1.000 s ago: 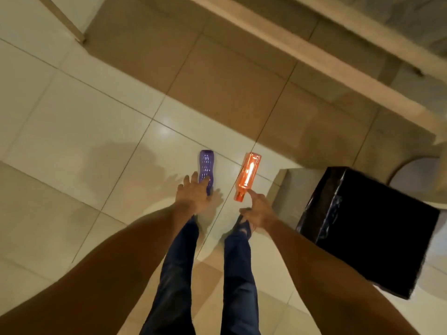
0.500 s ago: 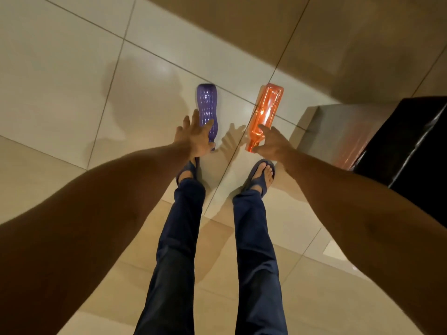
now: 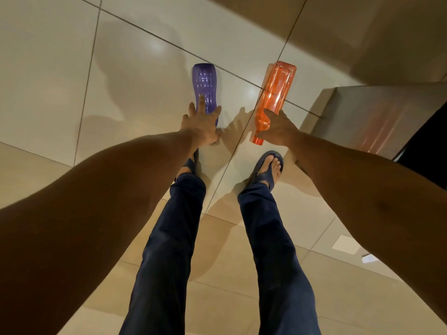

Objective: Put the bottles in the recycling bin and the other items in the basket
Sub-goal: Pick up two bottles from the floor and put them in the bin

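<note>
Two bottles lie on the tiled floor just ahead of my feet. The purple bottle [image 3: 204, 85] is on the left. My left hand [image 3: 202, 128] rests over its near end with the fingers spread and fairly straight, the thumb on its right side. The orange bottle [image 3: 277, 90] lies to the right, neck towards me. My right hand [image 3: 279, 130] holds it by the shoulder and neck, with the thumb laid over the top. The black bin [image 3: 428, 143] shows at the right edge, its shiny grey side [image 3: 367, 112] reflecting the orange bottle.
My legs in dark blue trousers and my sandalled right foot [image 3: 268, 169] stand right behind the bottles. A raised beige step or ledge [image 3: 387, 32] runs across the top right. Pale floor tiles [image 3: 48, 81] stretch away to the left.
The view has dropped closer to the floor. Both hands have come down onto the bottles, the left sliding further over the purple one and the right thumb closing over the orange one.
</note>
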Action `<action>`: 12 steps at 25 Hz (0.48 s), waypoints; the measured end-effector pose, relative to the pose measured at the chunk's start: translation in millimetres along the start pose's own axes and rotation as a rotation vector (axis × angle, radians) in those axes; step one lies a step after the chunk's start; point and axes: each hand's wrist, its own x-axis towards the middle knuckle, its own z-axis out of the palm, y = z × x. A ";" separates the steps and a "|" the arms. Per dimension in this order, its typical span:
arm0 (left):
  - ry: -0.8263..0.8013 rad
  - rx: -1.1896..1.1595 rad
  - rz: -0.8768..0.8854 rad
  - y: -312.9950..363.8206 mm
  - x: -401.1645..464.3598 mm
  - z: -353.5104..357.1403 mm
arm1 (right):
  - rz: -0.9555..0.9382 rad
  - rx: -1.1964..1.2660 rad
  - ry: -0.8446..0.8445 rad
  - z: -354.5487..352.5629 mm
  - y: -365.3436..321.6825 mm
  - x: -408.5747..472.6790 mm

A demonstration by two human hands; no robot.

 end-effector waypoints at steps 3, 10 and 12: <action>-0.009 -0.020 -0.026 -6.0 35.9 16.9 | 0.008 0.010 0.012 8.2 8.9 37.0; 0.108 -0.183 -0.114 -11.6 104.9 47.8 | 0.218 0.106 0.334 30.1 10.5 99.9; 0.159 -0.269 -0.179 -13.0 118.6 53.6 | 0.292 0.235 0.383 36.3 7.8 113.0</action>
